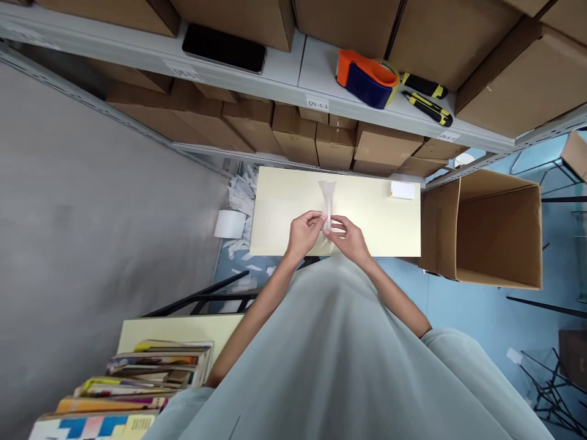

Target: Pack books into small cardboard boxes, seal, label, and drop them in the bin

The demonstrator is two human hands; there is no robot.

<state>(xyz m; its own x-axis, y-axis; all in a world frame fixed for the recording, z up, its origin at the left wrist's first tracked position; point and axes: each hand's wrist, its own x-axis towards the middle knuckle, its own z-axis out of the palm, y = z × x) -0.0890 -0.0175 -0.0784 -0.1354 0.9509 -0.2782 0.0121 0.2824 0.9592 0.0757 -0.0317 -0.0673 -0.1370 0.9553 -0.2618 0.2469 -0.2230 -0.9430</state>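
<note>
My left hand (304,234) and my right hand (351,241) meet over the pale yellow tabletop (284,198). Pinched between the fingers of both is a thin, whitish, see-through piece (327,190), which looks like a small plastic bag or film. Its upper end flares out flat and away from me, while the lower part is gathered narrow at my fingertips. Fingers partly cover the lower end. On the far right of the table lies a small white box (402,190), apart from both hands.
An open cardboard box (499,232) stands right of the table. Overhead, a shelf (284,67) bears cartons, a phone (224,49), a tape dispenser (367,79) and two box cutters (428,109). Left are a white roll (230,224), paper scraps (243,195) and stacked magazines (137,379).
</note>
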